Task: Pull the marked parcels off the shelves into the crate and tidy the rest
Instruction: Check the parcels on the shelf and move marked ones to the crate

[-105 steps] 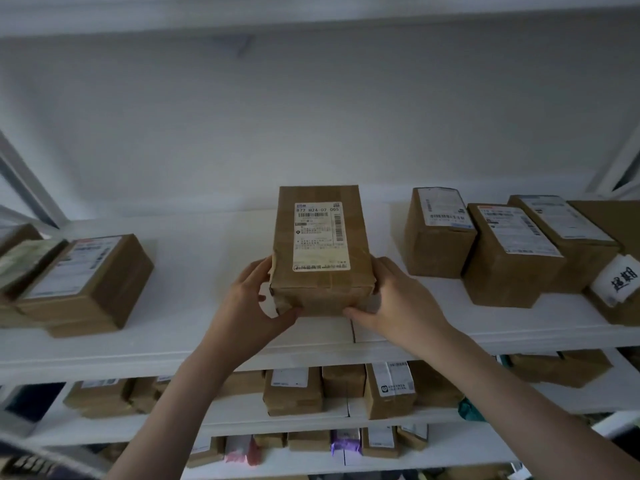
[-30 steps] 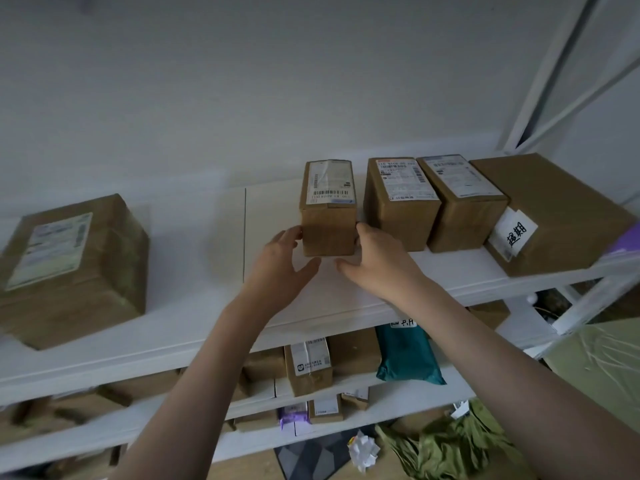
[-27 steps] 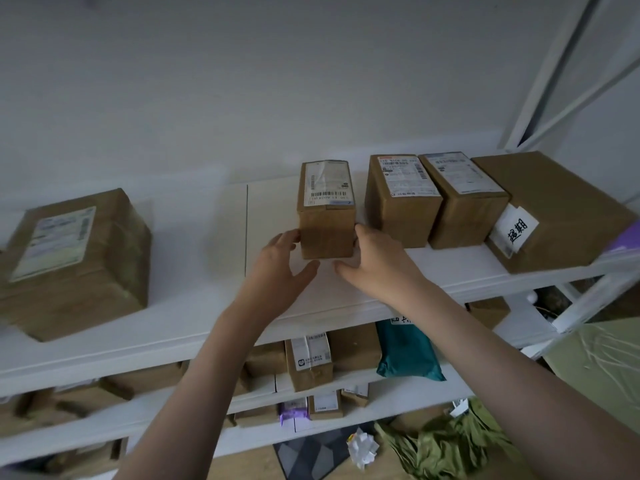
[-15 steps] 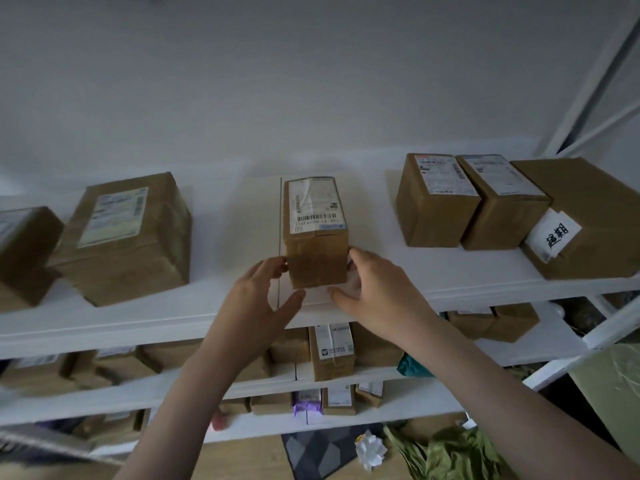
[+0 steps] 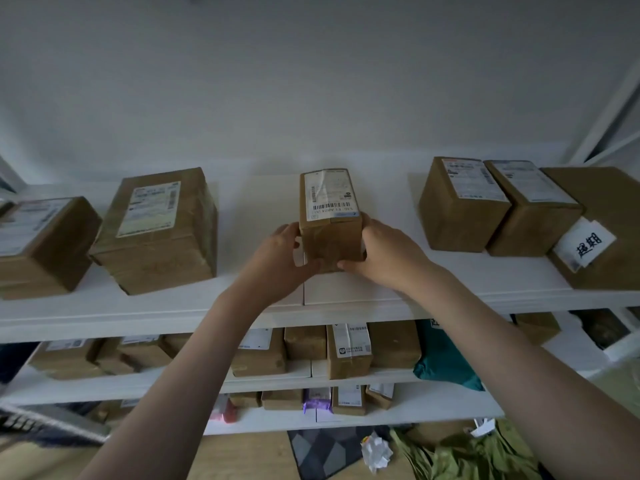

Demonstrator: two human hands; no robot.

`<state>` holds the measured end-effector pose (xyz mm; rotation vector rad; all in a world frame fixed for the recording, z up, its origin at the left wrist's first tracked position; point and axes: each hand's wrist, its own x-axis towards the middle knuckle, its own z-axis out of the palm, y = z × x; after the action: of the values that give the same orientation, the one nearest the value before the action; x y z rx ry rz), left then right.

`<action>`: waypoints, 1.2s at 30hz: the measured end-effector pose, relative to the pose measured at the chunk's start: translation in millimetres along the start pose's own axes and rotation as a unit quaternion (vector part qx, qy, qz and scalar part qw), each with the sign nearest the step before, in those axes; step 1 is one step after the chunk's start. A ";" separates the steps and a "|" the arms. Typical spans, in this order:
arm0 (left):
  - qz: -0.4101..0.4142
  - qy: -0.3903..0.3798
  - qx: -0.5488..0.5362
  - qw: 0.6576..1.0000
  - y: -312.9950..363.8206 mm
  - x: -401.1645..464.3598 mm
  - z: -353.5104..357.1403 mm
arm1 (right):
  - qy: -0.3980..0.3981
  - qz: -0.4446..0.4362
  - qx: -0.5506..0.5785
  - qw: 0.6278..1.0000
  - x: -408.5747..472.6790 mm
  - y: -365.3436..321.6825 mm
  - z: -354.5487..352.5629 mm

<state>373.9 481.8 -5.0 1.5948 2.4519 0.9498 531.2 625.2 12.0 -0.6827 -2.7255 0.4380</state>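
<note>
we hold a small parcel (image 5: 330, 220) between both hands on the top shelf (image 5: 433, 292), about midway along it. our left hand (image 5: 280, 258) curls round its left side with the thumb at the lower front corner, and our right hand (image 5: 384, 254) wraps the right side, thumb under the front edge. both are closed on it, so neither is nearer; the parcel sits straight ahead of us between them.

its long axis runs away from us toward the wall, label facing up, short end toward us. that matters for what comes next: as we judge it, this one carries no handwritten tag, so it likely belongs in a row with the two boxes (image 5: 498, 206) well apart to the right, or beside the big box (image 5: 156, 230) to the left.

the tagged box (image 5: 602, 233) at the far right is cut off by the frame edge. whether the parcel's base touches the shelf or hangs just above it we cannot tell. the crate is not plainly visible; only a dark, blurred edge (image 5: 41, 427) shows at lower left.
</note>
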 end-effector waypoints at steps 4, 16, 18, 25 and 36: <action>0.033 0.062 -0.030 0.997 4.9 -8.6 -9.2 | 0.065 -0.023 0.008 0.998 -6.0 -0.2 2.1; 0.129 0.162 -0.036 0.978 10.3 -33.1 -42.8 | 0.173 -0.077 0.079 0.979 -22.6 -25.0 -10.1; 0.127 0.160 -0.040 0.978 6.2 -34.8 -43.8 | 0.174 -0.079 0.075 0.979 -23.0 -28.4 -9.3; 0.127 0.159 -0.045 0.978 -3.9 -40.9 -44.3 | 0.168 -0.072 0.062 0.981 -23.9 -36.9 -1.2; 0.109 0.144 -0.052 0.982 -27.5 -49.9 -42.6 | 0.150 -0.059 0.056 0.985 -21.7 -47.9 20.8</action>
<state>358.9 412.6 1.6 1.8314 2.3838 1.4085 522.8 569.7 5.7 -0.5088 -2.4223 0.4184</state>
